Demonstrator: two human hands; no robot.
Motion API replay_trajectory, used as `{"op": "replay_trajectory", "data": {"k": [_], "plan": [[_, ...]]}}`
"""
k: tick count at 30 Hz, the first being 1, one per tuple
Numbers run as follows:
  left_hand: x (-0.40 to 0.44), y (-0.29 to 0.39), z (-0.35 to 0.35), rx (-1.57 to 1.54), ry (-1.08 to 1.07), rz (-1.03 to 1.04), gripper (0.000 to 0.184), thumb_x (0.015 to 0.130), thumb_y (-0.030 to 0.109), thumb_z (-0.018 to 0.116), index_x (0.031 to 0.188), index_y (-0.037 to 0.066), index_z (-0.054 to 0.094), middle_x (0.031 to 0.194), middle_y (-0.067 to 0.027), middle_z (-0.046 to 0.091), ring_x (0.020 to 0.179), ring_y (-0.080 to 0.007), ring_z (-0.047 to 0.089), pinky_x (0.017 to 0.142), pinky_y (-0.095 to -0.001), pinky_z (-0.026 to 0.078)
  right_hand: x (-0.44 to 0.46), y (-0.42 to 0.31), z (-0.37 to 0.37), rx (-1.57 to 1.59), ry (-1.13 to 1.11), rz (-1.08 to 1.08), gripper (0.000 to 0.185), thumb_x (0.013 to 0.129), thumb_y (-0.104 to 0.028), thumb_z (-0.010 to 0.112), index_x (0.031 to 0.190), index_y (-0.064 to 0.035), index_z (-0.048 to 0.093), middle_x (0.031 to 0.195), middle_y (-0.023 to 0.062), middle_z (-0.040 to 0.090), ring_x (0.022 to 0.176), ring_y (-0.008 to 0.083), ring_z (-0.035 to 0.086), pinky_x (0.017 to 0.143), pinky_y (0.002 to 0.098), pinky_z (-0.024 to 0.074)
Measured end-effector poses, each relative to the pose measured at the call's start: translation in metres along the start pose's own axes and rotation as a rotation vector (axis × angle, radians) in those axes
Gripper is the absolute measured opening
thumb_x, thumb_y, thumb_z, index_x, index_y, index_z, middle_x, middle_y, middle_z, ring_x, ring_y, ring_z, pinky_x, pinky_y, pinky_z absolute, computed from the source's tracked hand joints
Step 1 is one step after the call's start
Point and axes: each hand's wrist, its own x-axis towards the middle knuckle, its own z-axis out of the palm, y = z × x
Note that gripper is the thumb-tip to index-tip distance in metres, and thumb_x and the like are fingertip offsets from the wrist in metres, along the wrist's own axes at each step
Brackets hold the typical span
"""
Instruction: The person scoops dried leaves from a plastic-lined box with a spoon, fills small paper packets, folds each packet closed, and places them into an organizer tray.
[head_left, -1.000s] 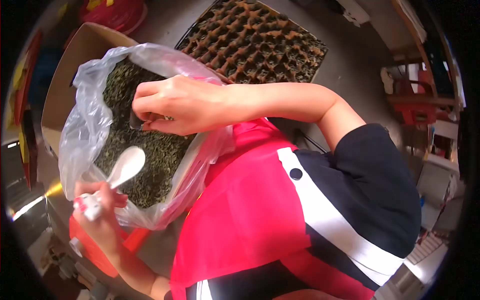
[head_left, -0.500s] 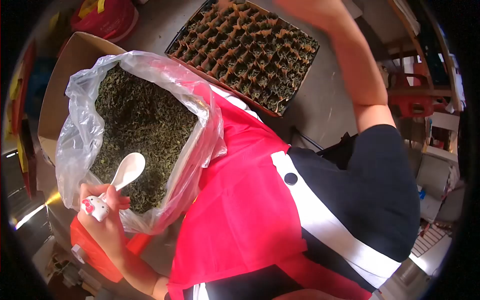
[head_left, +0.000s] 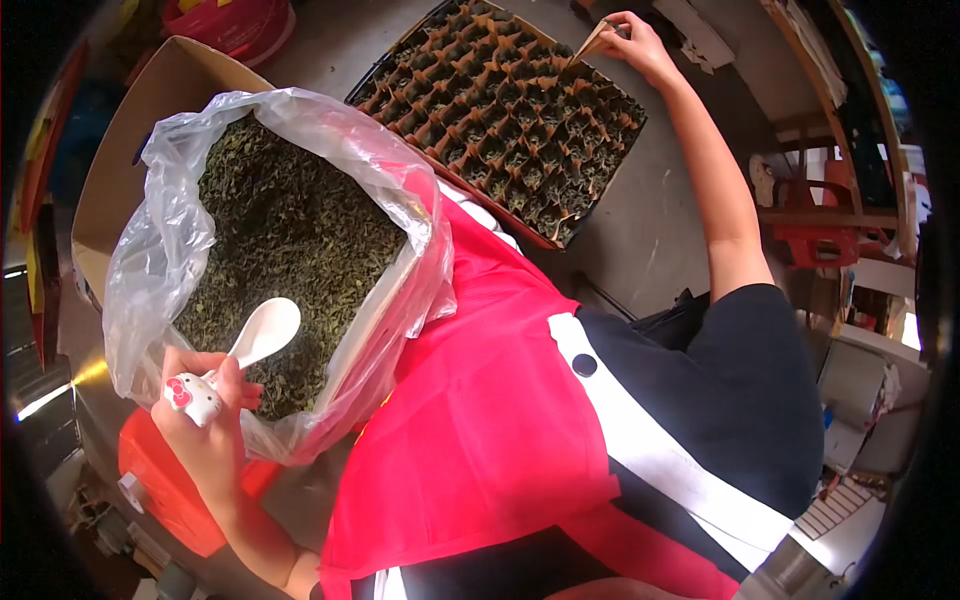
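My left hand [head_left: 205, 400] is closed around the handle of a white spoon [head_left: 268, 332], whose end carries a cat-face figure with a pink bow. The spoon's bowl looks bare and hangs over dried green leaves [head_left: 290, 230] in a plastic-lined cardboard box. At the upper right, my right hand [head_left: 635, 48] pinches a small brown paper pouch [head_left: 594, 42] by its edge, above the far corner of a shallow tray [head_left: 556, 243]. Rows of brown paper pouches [head_left: 500, 110] stand upright in that tray, with dark leaf visible inside many.
The clear plastic liner [head_left: 150, 250] folds over the rim of the cardboard box [head_left: 125, 150]. A red tub [head_left: 235, 30] stands behind it, and an orange-red plastic item [head_left: 165, 490] lies below. Red stools [head_left: 815, 225] and wooden shelving stand at the right. A red apron [head_left: 480, 420] covers my lap.
My right hand has come down and right from the top edge, and the pinched paper pouch is now visible. My left hand keeps the spoon over the leaves. The view has shifted slightly.
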Motion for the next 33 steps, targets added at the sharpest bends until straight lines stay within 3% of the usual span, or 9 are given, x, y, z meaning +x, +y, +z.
{"op": "replay_trajectory", "data": {"k": [4,10,13,19,25,33], "plan": [[-0.002,0.0,0.001,0.006,0.006,-0.024,0.017,0.095,0.007,0.067,0.086,-0.003,0.058,0.066,-0.0072,0.066,0.057,-0.0105,0.065,0.053,-0.0228,0.05,-0.001,-0.007,0.017,-0.118,0.152,0.092,0.041,0.088,-0.024,0.074,0.121,-0.0039,0.063,0.107,0.0162,0.07,0.096,0.0194,0.072,0.077,0.0318,0.0588],[-0.004,-0.001,0.001,0.003,0.014,-0.032,0.016,0.095,0.007,0.067,0.086,-0.003,0.059,0.065,-0.0071,0.066,0.057,-0.0101,0.065,0.052,-0.0226,0.05,0.0,-0.006,0.019,-0.359,0.209,0.058,0.047,0.086,-0.034,0.074,0.118,-0.0009,0.062,0.103,0.0195,0.071,0.101,0.0267,0.072,0.08,0.0401,0.0584],[-0.004,-0.002,0.001,0.011,0.007,-0.021,0.016,0.095,0.007,0.067,0.086,-0.003,0.059,0.066,-0.0068,0.066,0.057,-0.0099,0.065,0.052,-0.0228,0.051,-0.008,-0.022,0.014,-0.264,0.18,0.141,0.048,0.085,-0.035,0.073,0.114,0.0008,0.062,0.102,0.0213,0.072,0.099,0.0326,0.072,0.084,0.0445,0.0565],[-0.005,0.0,0.003,-0.018,0.015,-0.023,0.016,0.095,0.006,0.066,0.086,-0.004,0.058,0.067,-0.0065,0.066,0.057,-0.0101,0.065,0.053,-0.0233,0.052,-0.009,-0.029,0.011,-0.564,0.233,0.0,0.048,0.083,-0.035,0.073,0.111,0.0021,0.063,0.104,0.0238,0.071,0.099,0.0362,0.07,0.087,0.0458,0.0545],[-0.006,-0.002,0.001,0.008,-0.005,-0.016,0.016,0.095,0.006,0.066,0.086,-0.004,0.058,0.066,-0.0067,0.065,0.058,-0.0106,0.066,0.052,-0.0236,0.053,-0.014,-0.031,0.005,-0.498,0.204,0.073,0.049,0.083,-0.036,0.073,0.112,0.002,0.064,0.105,0.0225,0.07,0.101,0.0362,0.069,0.089,0.0452,0.0537],[-0.005,-0.004,0.003,-0.001,-0.013,-0.013,0.018,0.095,0.009,0.068,0.086,-0.003,0.058,0.066,-0.0071,0.066,0.058,-0.0107,0.066,0.052,-0.0236,0.053,-0.016,-0.015,0.032,-0.513,0.239,-0.027,0.046,0.085,-0.035,0.072,0.111,0.0013,0.063,0.104,0.0227,0.069,0.096,0.0381,0.069,0.087,0.0473,0.0536]]}}
